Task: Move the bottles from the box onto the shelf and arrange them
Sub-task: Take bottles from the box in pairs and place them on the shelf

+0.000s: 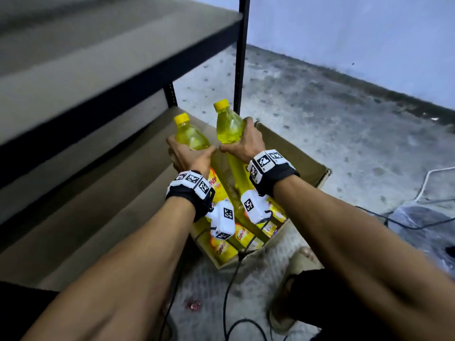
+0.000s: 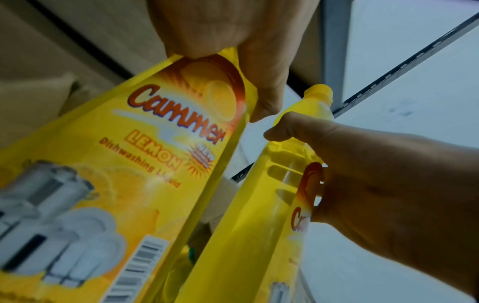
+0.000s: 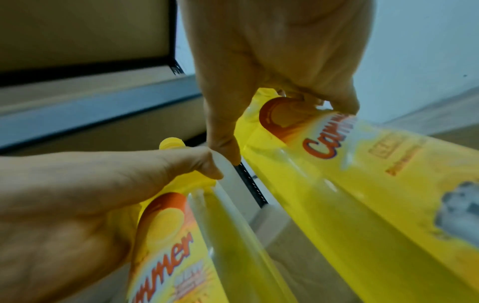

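Two tall yellow dishwashing-liquid bottles with yellow caps are held above the cardboard box (image 1: 302, 153). My left hand (image 1: 187, 156) grips the left bottle (image 1: 190, 136) just below its shoulder; its label (image 2: 145, 143) fills the left wrist view. My right hand (image 1: 242, 141) grips the right bottle (image 1: 229, 126) the same way, seen close in the right wrist view (image 3: 362, 174). The thumbs of the two hands nearly meet. More yellow bottles (image 1: 226, 244) lie inside the box under my wrists.
A metal shelf unit with brown boards (image 1: 73, 70) and dark rails stands to the left, its upright post (image 1: 242, 52) just behind the bottles. A lower shelf board (image 1: 98, 205) runs beside the box. Cables (image 1: 231, 291) trail over the concrete floor; a foot in a sandal (image 1: 300, 262) is near the box.
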